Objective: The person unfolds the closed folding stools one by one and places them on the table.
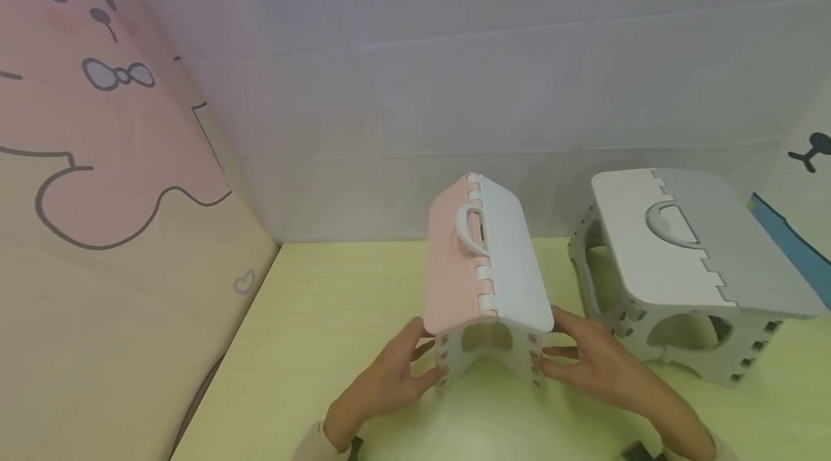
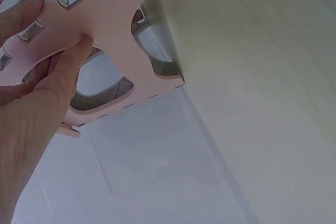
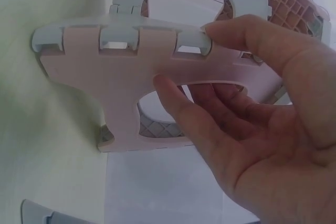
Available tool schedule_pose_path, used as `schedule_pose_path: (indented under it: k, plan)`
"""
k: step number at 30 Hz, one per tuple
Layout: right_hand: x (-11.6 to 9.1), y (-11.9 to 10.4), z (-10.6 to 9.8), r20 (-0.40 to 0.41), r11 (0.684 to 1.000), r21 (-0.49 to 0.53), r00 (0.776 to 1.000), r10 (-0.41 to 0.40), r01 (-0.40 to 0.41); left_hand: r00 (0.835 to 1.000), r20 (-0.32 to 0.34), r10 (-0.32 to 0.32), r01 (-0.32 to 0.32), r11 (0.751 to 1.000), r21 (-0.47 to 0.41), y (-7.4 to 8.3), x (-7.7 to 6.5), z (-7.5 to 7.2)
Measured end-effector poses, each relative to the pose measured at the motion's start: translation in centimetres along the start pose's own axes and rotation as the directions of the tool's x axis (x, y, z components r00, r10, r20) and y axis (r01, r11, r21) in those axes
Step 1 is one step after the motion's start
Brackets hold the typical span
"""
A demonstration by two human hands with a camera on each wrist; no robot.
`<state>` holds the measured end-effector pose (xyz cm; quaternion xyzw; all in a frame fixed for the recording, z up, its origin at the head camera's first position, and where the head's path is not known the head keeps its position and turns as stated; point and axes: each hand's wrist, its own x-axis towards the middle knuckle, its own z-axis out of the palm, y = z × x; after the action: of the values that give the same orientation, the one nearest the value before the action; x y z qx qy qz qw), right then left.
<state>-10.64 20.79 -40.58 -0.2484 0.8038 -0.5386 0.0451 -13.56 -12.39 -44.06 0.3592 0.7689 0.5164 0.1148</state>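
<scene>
A small folding step stool [image 1: 519, 259] with a pink half and a pale white-blue half stands partly folded, its top peaked like a roof with a handle loop at the ridge. On its left side my left hand [image 1: 388, 378] holds the side leg panel, and in the left wrist view some fingers go into the oval cutout of the pink panel [image 2: 113, 30]. My right hand [image 1: 600, 360] grips the opposite side. Seen from the right wrist, its fingers and thumb pinch the hinged panel [image 3: 123, 72] around the cutout.
To the right stands a larger grey and white folding stool [image 1: 746, 244], opened flat on top, close to my right hand. The light yellow-green table [image 1: 324, 317] meets a pale sheet wall [image 1: 389, 107] at the back. A blue item [image 1: 792, 237] lies behind the larger stool.
</scene>
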Motion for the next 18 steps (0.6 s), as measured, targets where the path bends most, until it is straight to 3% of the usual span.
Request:
schedule_pose_path:
  k: [13,18]
  plan:
    - [0.06,0.08,-0.28,0.013,0.999,0.002,0.999,-0.043,0.043,0.999,0.004,0.032,-0.032,0.999,0.020,0.16,0.04,-0.27]
    - [0.05,0.22,-0.37,0.019,0.999,-0.009,0.998,-0.053,0.053,1.000,0.011,0.007,-0.008,1.000,0.025,0.07,0.04,-0.35]
